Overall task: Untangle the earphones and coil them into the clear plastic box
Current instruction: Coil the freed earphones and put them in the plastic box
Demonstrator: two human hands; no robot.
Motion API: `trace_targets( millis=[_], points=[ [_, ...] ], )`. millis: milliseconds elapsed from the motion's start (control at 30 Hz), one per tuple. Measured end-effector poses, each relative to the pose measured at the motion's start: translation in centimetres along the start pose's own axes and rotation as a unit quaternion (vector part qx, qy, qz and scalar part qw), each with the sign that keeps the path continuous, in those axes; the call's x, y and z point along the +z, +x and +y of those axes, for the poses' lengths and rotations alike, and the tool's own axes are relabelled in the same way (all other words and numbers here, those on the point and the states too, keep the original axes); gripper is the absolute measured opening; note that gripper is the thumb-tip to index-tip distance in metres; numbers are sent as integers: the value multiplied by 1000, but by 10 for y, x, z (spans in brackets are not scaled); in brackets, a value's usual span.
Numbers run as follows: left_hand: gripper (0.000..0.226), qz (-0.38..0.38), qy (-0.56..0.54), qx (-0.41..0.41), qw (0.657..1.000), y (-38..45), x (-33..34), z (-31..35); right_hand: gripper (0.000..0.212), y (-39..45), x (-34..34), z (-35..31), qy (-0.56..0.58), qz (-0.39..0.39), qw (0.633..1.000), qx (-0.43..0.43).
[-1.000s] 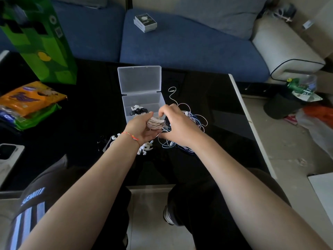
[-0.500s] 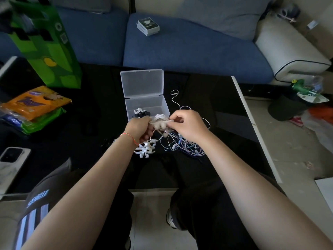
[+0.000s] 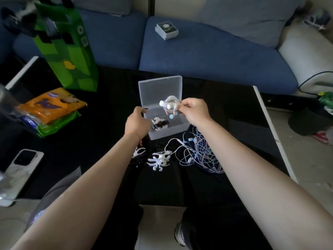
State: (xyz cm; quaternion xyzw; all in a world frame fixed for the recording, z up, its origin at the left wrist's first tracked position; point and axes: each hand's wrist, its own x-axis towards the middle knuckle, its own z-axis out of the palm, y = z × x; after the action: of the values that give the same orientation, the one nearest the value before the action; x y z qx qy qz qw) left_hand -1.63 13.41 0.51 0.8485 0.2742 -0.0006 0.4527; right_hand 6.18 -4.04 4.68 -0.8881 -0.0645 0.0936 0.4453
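The black tabletop (image 3: 111, 177) carries the clear plastic box (image 3: 163, 130), lid open. Your right hand (image 3: 195, 111) pinches a coiled white earphone bundle (image 3: 170, 105) above the box interior. Your left hand (image 3: 137, 123) hovers at the box's left wall, fingers loosely curled, holding nothing. A tangle of earphones (image 3: 200, 154) lies just in front of the box. One wound earphone set (image 3: 159, 123) sits inside the box.

Left hand (image 3: 137, 121) hiding the clear box's (image 3: 173, 131) near-left corner; phone (image 3: 19, 170) blurring at the frame's left edge
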Motion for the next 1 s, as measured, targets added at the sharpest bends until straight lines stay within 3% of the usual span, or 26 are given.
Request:
trace_targets(
  millis=[100,233,367,500,633,733,800,867,1000],
  points=[
    [42,-17,-13,14,1000,3,7,0,20,11,23,1,-202,-67,977,-21],
    [46,-35,-5,45,998,13,19,-7,17,18,39,-6,-333,-208,919,23],
    [50,-22,-11,101,995,17,23,-10,18,21,50,-4,-396,-184,899,34],
    [40,-11,-7,115,993,17,25,-12,8,24,56,3,-387,-136,910,53],
    [37,-5,-14,124,992,16,26,-14,25,24,51,6,-354,-114,924,89],
    [35,-2,-12,127,992,17,27,-15,21,27,58,10,-280,-161,944,64],
    [37,0,-12,126,992,17,29,-15,33,25,59,7,-213,-195,956,54],
    [39,0,-9,128,992,16,29,-13,44,22,59,4,-219,-210,952,50],
    [44,-16,13,126,992,8,29,-9,49,10,46,6,-252,-141,956,50]
  ],
)
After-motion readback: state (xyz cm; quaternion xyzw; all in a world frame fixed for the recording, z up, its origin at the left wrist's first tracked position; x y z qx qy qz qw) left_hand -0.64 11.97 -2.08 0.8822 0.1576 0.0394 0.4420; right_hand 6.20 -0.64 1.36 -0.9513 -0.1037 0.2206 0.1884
